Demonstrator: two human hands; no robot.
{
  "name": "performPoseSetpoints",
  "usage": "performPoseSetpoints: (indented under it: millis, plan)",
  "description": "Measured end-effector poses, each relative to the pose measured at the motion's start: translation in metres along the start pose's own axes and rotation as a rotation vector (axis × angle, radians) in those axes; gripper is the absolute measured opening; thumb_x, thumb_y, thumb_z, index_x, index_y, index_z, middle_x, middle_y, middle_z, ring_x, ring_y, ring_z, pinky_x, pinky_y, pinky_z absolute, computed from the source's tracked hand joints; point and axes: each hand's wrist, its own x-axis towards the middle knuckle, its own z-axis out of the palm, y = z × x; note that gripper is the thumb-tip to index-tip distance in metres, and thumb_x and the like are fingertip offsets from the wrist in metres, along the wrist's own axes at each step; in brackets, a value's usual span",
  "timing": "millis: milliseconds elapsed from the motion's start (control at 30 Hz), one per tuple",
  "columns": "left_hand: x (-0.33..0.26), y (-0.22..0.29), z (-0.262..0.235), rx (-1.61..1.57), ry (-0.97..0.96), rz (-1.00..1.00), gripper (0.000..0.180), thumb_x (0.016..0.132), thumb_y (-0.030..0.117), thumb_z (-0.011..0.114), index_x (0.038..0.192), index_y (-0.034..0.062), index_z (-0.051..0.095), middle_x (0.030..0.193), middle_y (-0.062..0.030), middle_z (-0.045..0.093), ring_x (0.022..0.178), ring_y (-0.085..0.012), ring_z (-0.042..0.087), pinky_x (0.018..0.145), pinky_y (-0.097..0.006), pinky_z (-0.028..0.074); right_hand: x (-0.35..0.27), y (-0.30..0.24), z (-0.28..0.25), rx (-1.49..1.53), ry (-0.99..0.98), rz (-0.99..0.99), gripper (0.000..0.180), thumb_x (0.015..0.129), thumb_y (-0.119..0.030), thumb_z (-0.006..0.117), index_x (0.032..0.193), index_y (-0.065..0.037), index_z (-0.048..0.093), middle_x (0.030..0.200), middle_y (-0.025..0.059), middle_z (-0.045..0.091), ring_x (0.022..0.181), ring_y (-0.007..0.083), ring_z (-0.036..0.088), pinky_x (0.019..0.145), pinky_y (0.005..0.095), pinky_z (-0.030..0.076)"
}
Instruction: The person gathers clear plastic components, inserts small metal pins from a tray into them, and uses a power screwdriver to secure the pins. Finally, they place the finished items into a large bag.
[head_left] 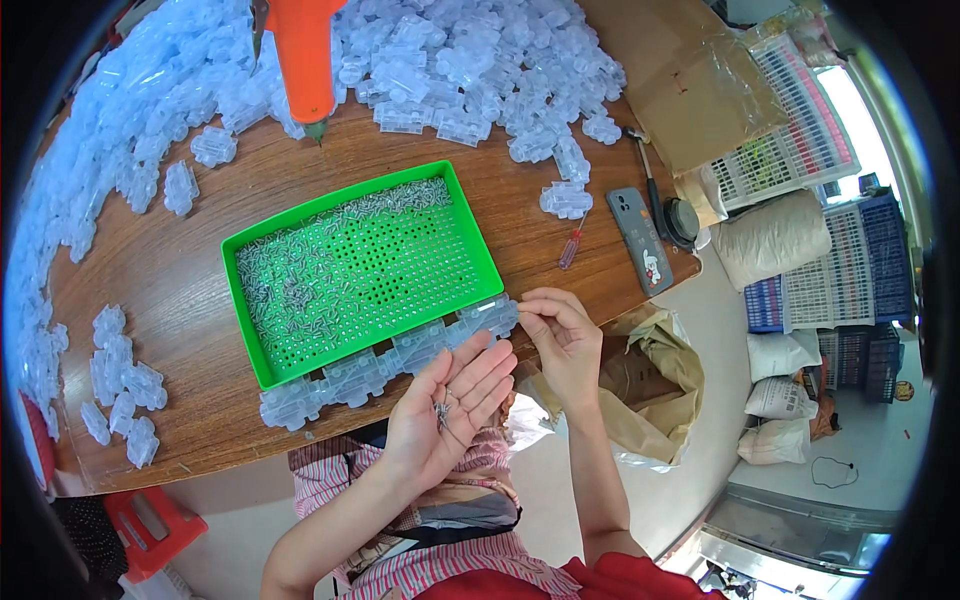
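At the far left of my brown wooden desk (195, 275), a big heap of clear plastic pieces (150, 90) spreads along the edge and on across the far side. Below it, nearer me, a small cluster of the same pieces (125, 372) lies apart, and a red stool (152, 532) stands on the floor beyond the near edge. Next comes an orange tool (303, 65), hanging point down over the far side. Under it sits a bright green basket (476, 230) with a perforated bottom, set at a slant; small metal pieces (285, 295) lie thick along its left and far sides and thinner toward the middle. Along the basket's near side runs a row of clear pieces (352, 378), laid end to end. My left hand (440, 408) is just in front of that row, palm up, fingers stretched out, with a few metal bits (442, 413) resting in the palm. My right hand (562, 345) is at the row's right end, thumb and forefinger together there; I can't tell whether a bit sits between them. Farther right lie a red-handled screwdriver (570, 250) and a dark phone (640, 242), and below the desk's edge stands an open tan sack (665, 395).
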Motion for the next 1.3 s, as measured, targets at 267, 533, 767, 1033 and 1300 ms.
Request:
performPoseSetpoints:
  millis: [267,533,767,1033,1300]
  plan:
    - [0.002,-0.001,0.001,-0.015,0.031,0.019,0.048,0.104,0.03,0.036,0.14,-0.0012,0.039,0.141,-0.0191,0.046,0.133,-0.027,0.044,0.114,-0.038,0.034,0.0,0.002,-0.005,-0.201,-0.012,-0.076,0.016,0.084,0.003,0.067,0.1,0.0,0.071,0.102,0.0092,0.066,0.087,0.0129,0.064,0.076,0.0236,0.052]
    - [-0.001,0.001,0.003,-0.054,-0.046,0.003,0.056,0.104,0.036,0.032,0.144,-0.0019,0.033,0.147,-0.0201,0.038,0.138,-0.0272,0.038,0.116,-0.039,0.029,-0.014,-0.041,0.0,-0.234,0.051,-0.115,0.017,0.084,0.004,0.067,0.099,-0.001,0.069,0.099,0.0085,0.061,0.08,0.0116,0.06,0.068,0.0225,0.049]
    - [0.002,-0.001,0.003,-0.095,-0.174,-0.079,0.068,0.102,0.051,0.025,0.147,-0.0002,0.027,0.151,-0.0156,0.033,0.136,-0.0268,0.039,0.112,-0.037,0.034,-0.036,-0.079,0.016,-0.5,-0.217,-0.342,0.024,0.069,0.001,0.073,0.09,-0.01,0.07,0.096,0.0027,0.058,0.085,0.0229,0.05,0.071,0.0325,0.045]
    - [-0.004,-0.007,0.009,0.083,-0.107,-0.039,0.069,0.102,0.053,0.024,0.148,0.0013,0.027,0.151,-0.014,0.034,0.137,-0.0267,0.037,0.112,-0.04,0.034,-0.043,-0.073,0.022,-0.697,-0.239,-0.489,0.026,0.066,-0.004,0.074,0.091,-0.009,0.068,0.097,0.002,0.057,0.088,0.0239,0.051,0.075,0.0356,0.044]
    - [-0.013,-0.003,0.015,0.125,0.046,-0.062,0.063,0.103,0.044,0.028,0.144,-0.0035,0.033,0.141,-0.0171,0.047,0.132,-0.0259,0.045,0.113,-0.038,0.034,-0.037,-0.038,0.009,-0.187,0.093,-0.013,0.014,0.076,0.0,0.07,0.087,-0.006,0.064,0.098,0.0086,0.053,0.093,0.0209,0.051,0.081,0.0315,0.042]
